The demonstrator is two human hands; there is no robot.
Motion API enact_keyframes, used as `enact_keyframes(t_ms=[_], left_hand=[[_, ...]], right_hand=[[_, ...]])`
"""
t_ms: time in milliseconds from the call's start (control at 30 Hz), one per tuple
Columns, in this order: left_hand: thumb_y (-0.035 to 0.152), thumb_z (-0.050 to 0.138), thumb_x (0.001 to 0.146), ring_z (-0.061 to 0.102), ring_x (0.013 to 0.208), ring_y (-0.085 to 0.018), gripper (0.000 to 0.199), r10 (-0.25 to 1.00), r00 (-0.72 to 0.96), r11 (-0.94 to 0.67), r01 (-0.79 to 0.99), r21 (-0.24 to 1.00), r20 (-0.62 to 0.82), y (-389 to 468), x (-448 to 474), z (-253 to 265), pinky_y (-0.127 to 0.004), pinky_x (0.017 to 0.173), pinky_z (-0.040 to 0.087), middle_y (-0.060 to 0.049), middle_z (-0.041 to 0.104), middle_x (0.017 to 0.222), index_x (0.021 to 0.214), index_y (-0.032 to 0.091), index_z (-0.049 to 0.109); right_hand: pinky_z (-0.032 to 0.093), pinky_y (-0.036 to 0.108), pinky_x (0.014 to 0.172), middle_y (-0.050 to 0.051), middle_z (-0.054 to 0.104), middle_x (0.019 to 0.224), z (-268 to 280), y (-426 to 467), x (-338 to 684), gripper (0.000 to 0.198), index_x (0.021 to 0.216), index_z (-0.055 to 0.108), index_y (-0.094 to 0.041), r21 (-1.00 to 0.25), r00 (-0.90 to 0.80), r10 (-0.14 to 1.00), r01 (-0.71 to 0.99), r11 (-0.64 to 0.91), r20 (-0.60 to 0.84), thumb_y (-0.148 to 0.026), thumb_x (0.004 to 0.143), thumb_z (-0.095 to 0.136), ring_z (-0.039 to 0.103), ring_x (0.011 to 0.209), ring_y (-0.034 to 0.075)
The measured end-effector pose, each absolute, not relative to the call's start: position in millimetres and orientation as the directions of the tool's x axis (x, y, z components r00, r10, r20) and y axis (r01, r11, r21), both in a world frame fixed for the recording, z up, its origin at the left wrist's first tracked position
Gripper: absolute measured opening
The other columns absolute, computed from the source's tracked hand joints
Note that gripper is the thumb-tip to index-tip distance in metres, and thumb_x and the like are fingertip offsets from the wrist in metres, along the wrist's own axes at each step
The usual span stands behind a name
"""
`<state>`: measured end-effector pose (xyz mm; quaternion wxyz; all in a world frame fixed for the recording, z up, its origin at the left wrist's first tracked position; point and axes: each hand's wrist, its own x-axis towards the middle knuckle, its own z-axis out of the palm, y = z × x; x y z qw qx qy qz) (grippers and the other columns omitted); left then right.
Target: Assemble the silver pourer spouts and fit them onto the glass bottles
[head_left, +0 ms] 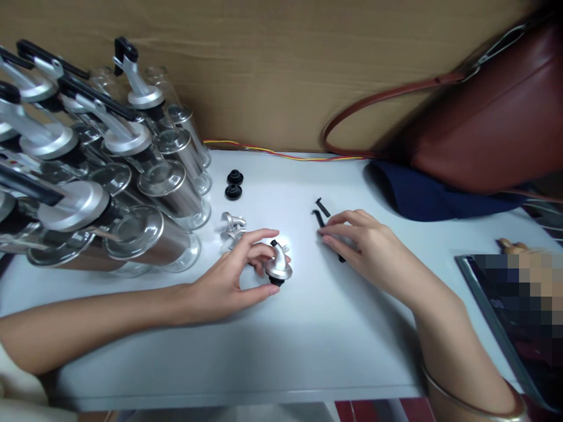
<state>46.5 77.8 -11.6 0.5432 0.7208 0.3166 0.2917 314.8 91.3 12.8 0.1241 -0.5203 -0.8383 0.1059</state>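
My left hand (233, 275) holds a silver pour spout (279, 268) with a black stopper below and a black tip on top. Its thumb is by the stopper, and the fingers curl behind the spout. My right hand (369, 246) has thumb and forefinger pinched at the near end of a slim black lever (318, 218) on the table. A second black lever (322, 207) lies just beyond it. Part of another black piece (342, 258) shows beneath the right hand. Loose silver spout parts (233, 221) lie behind the left hand, partly hidden by it.
Two black stoppers (233, 191) sit farther back on the white table (264, 351). Several glass-and-metal bottles (165, 187) with lever pourers crowd the left. A brown bag (497, 117), a dark blue cloth item (422, 193) and a dark-edged tablet or screen (488, 316) are at right.
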Motion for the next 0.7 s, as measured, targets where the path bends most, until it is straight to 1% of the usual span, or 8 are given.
enact_keyframes(t_ms=[67,167,267,333,400,467,600,700], left_hand=[[0.017,0.064,0.081,0.059,0.089,-0.016,0.06,0.778,0.624,-0.194,0.133,0.972,0.07,77.6,47.5,-9.9,-0.032,0.084,0.047,-0.006,0.065,0.105,0.132,0.023,0.033],[0.017,0.065,0.081,0.059,0.089,-0.015,0.055,0.776,0.628,-0.177,0.121,0.977,0.062,78.1,48.9,-6.7,-0.032,0.083,0.047,-0.007,0.064,0.106,0.129,0.022,0.038],[0.019,0.065,0.081,0.059,0.092,-0.017,0.056,0.772,0.634,-0.169,0.124,0.978,0.053,78.5,49.3,-5.0,-0.034,0.085,0.048,-0.008,0.063,0.107,0.131,0.022,0.041],[0.019,0.066,0.081,0.06,0.094,-0.017,0.058,0.767,0.639,-0.174,0.127,0.976,0.054,78.6,48.7,-5.1,-0.034,0.085,0.048,-0.009,0.064,0.108,0.133,0.022,0.041],[0.02,0.066,0.081,0.061,0.094,-0.017,0.059,0.763,0.644,-0.183,0.132,0.974,0.057,78.9,47.7,-5.7,-0.034,0.086,0.049,-0.009,0.065,0.108,0.134,0.022,0.041],[0.019,0.065,0.081,0.062,0.093,-0.017,0.06,0.755,0.654,-0.188,0.142,0.972,0.051,79.2,46.7,-6.3,-0.034,0.086,0.049,-0.008,0.066,0.109,0.135,0.022,0.039],[0.019,0.066,0.081,0.064,0.098,-0.018,0.068,0.746,0.666,-0.167,0.152,0.974,0.025,79.5,46.2,-6.6,-0.035,0.09,0.049,-0.008,0.069,0.108,0.14,0.021,0.033],[0.02,0.067,0.08,0.065,0.097,-0.018,0.074,0.737,0.676,-0.151,0.14,0.978,0.017,79.2,47.0,-6.9,-0.034,0.089,0.05,-0.008,0.069,0.109,0.143,0.022,0.028]], right_hand=[[0.049,0.041,0.08,0.01,0.067,0.098,14.0,91.4,314.9,0.022,0.089,0.069,-0.019,-0.324,-0.444,0.89,0.832,0.451,0.099,-0.025,0.095,0.049,0.059,0.092,0.026],[0.048,0.042,0.077,0.009,0.067,0.094,13.3,92.1,314.3,0.018,0.09,0.067,-0.019,-0.316,-0.425,0.896,0.839,0.444,0.129,-0.026,0.094,0.05,0.059,0.087,0.026],[0.046,0.042,0.076,0.009,0.068,0.093,9.9,92.1,312.1,0.015,0.093,0.065,-0.019,-0.24,-0.402,0.903,0.871,0.428,0.154,-0.026,0.093,0.052,0.06,0.087,0.027],[0.044,0.042,0.074,0.009,0.069,0.092,8.4,91.5,309.6,0.014,0.09,0.065,-0.02,-0.176,-0.4,0.903,0.888,0.424,0.159,-0.024,0.092,0.051,0.062,0.086,0.028],[0.043,0.041,0.072,0.009,0.07,0.088,9.7,90.4,306.2,0.015,0.084,0.064,-0.019,-0.158,-0.401,0.901,0.891,0.425,0.163,-0.021,0.092,0.051,0.063,0.084,0.028],[0.044,0.04,0.072,0.007,0.071,0.083,14.6,88.4,301.9,0.015,0.081,0.063,-0.02,-0.225,-0.392,0.903,0.877,0.425,0.178,-0.02,0.091,0.051,0.064,0.078,0.025],[0.047,0.035,0.071,0.002,0.072,0.076,28.8,80.7,289.2,0.012,0.081,0.061,-0.022,-0.434,-0.343,0.905,0.795,0.423,0.253,-0.022,0.091,0.055,0.064,0.068,0.02],[0.048,0.033,0.071,0.001,0.071,0.074,34.1,73.5,278.2,0.012,0.08,0.058,-0.023,-0.498,-0.355,0.873,0.719,0.484,0.335,-0.021,0.091,0.057,0.064,0.067,0.018]])
